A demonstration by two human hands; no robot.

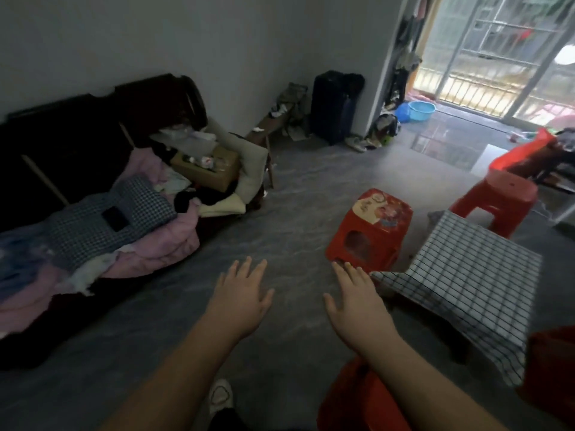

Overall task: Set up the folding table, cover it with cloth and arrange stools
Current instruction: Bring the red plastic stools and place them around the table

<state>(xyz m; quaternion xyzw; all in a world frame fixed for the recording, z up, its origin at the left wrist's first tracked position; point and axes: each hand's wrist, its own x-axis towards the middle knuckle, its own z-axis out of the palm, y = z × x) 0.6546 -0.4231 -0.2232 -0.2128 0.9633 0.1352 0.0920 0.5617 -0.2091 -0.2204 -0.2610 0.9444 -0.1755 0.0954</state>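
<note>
The sofa (pixel 93 188) on the left, piled with bedding and a box, lies well apart from the work and looks harmless.

The left hand (pixel 241 293) hangs over bare floor, palm down, fingers straight and spread, holding nothing. The right hand (pixel 357 301) is the same: flat, spread, empty. Its forearm passes over the near stool (pixel 351 405) at the bottom edge. A step forward without looking could knock that stool or trip the person, since a shoe (pixel 221 396) shows just beside it.

The right fingertips point at the sticker stool (pixel 370 225), which stands just beside the cloth (pixel 466 275). The cloth's hanging corner reaches close to this stool's base. That seems the main hazard: if the stool is slid toward the table, a leg may catch the corner and drag the cloth askew. Lifting would be safer than sliding.

The cloth hides the table top; only a dark leg (pixel 459 353) shows under the hem. The cloth seems to hang lower on the near side, so a light tug might pull it off.

The far stool (pixel 497 197) stands beyond the table, and an edge stool (pixel 550 368) touches the hem at the right, another possible snag.
</note>
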